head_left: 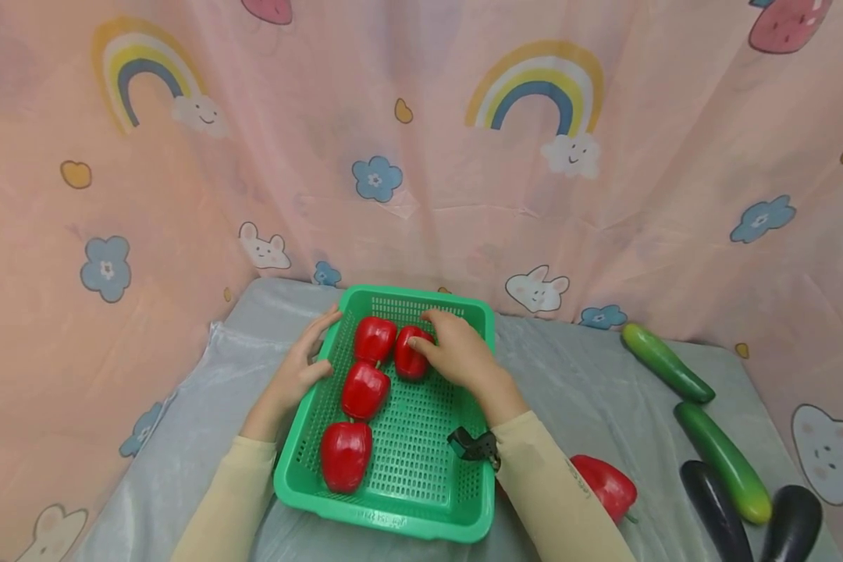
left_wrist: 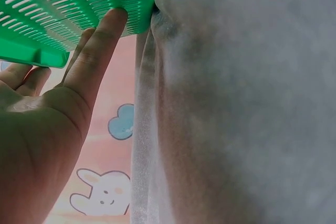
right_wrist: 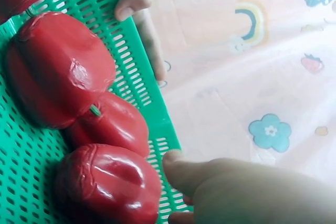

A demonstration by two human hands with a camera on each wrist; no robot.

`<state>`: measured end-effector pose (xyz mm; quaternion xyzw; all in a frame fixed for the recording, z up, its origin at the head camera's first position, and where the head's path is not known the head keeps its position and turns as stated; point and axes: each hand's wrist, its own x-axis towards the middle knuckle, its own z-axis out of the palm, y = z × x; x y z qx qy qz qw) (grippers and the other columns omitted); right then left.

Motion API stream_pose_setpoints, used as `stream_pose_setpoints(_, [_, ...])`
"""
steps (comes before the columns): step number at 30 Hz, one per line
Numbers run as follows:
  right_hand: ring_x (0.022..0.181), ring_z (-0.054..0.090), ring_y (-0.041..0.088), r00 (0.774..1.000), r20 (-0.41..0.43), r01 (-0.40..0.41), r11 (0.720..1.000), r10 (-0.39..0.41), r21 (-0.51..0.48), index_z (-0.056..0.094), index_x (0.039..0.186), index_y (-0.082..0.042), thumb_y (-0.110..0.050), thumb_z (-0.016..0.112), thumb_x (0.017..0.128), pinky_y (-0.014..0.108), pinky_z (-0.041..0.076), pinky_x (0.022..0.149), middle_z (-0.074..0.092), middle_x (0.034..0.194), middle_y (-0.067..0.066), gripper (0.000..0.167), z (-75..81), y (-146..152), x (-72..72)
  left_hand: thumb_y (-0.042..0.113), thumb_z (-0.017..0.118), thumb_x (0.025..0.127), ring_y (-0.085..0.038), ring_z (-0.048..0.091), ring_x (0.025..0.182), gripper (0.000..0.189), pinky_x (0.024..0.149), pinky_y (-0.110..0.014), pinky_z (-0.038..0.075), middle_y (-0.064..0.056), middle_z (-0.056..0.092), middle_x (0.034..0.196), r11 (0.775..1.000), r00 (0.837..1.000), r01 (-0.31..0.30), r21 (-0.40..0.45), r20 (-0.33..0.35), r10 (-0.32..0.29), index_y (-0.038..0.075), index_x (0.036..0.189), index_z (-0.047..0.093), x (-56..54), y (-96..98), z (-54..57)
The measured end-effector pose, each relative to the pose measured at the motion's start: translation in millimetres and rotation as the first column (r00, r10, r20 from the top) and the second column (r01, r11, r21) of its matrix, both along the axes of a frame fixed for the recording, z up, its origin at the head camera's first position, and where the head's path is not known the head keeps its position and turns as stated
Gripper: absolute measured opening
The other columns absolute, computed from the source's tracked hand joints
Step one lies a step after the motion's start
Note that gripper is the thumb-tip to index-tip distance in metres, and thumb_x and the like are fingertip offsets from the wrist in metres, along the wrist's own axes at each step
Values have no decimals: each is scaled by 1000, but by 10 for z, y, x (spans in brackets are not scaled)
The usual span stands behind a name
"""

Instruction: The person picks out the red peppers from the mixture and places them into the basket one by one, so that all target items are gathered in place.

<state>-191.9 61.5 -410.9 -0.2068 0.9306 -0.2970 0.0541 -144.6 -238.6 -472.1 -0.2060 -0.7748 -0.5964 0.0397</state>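
A green plastic basket holds several red bell peppers, three of them in a line along its left side. At the basket's left rim, my left hand lies with fingers extended along the outside and the thumb at the edge. The left wrist view shows a finger of it touching the slotted wall. My right hand reaches into the far part of the basket, over a red bell pepper. In the right wrist view its thumb stands just beside the nearest pepper, with other fingers partly out of frame.
Right of the basket, a further red bell pepper lies partly behind my right sleeve. Beyond it are a cucumber, another green cucumber, an eggplant and a second eggplant. A patterned pink curtain hangs behind the grey cloth.
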Motion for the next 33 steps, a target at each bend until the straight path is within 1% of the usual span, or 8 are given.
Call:
stream_pose_setpoints(3, [140, 58, 34, 1000, -10, 4, 1000, -5, -19, 60, 152, -3, -36, 73, 105, 53, 48, 114, 63, 151, 14, 59, 42, -1, 29, -8, 50, 86, -47, 23, 162, 85, 102, -36, 44, -16, 19, 181, 1000, 1000, 4, -5, -2, -4, 2, 169, 36, 1, -14, -1])
stream_pose_setpoints(5, [142, 57, 34, 1000, -11, 1, 1000, -1, -28, 60, 152, -3, -36, 73, 105, 53, 48, 115, 63, 152, 13, 59, 67, -2, 62, -8, 50, 86, -47, 24, 162, 84, 100, -33, 44, -17, 19, 180, 1000, 1000, 6, -6, -6, -6, 1, 169, 36, 7, -16, -5])
stream_pose_setpoints(10, [145, 55, 33, 1000, -19, -10, 999, 9, -54, 59, 154, -3, -37, 71, 106, 53, 46, 117, 61, 155, 12, 60, 141, -4, 164, -7, 50, 86, -48, 23, 162, 84, 97, -35, 45, -19, 19, 180, 1000, 1000, 6, -1, -6, -6, 0, 168, 36, 18, -8, 8])
stream_pose_setpoints(17, [142, 57, 32, 997, -68, -33, 995, 27, -92, 62, 150, -4, -36, 73, 104, 52, 48, 115, 63, 151, 11, 57, 266, 9, 317, -6, 50, 87, -49, 28, 160, 83, 100, -33, 46, -14, 20, 181, 1000, 1000, 3, -7, 1, -3, 1, 169, 36, 17, -5, 0])
stream_pose_setpoints(24, [137, 61, 29, 990, -131, -79, 986, 60, -145, 65, 146, -5, -33, 74, 103, 51, 50, 113, 67, 146, 10, 52, 375, 64, 464, -8, 49, 84, -49, 27, 160, 85, 97, -31, 46, -18, 19, 180, 1000, 1000, 12, 10, -9, -12, 0, 168, 36, 3, 10, 1])
stream_pose_setpoints(26, [135, 62, 28, 988, -142, -90, 983, 67, -160, 67, 144, -7, -33, 75, 103, 51, 51, 111, 67, 144, 8, 50, 397, 90, 506, -8, 49, 84, -49, 29, 159, 86, 97, -29, 47, -17, 19, 180, 1000, 1000, 13, 15, -4, -13, 0, 168, 36, 3, 13, -1])
stream_pose_setpoints(33, [135, 62, 23, 984, -163, -99, 977, 68, -189, 68, 143, -11, -34, 76, 103, 49, 53, 109, 68, 143, 2, 46, 457, 197, 632, -8, 50, 84, -48, 29, 159, 86, 93, -29, 49, -14, 19, 181, 1000, 1000, 14, 25, 11, -14, 1, 169, 37, 5, 7, -5])
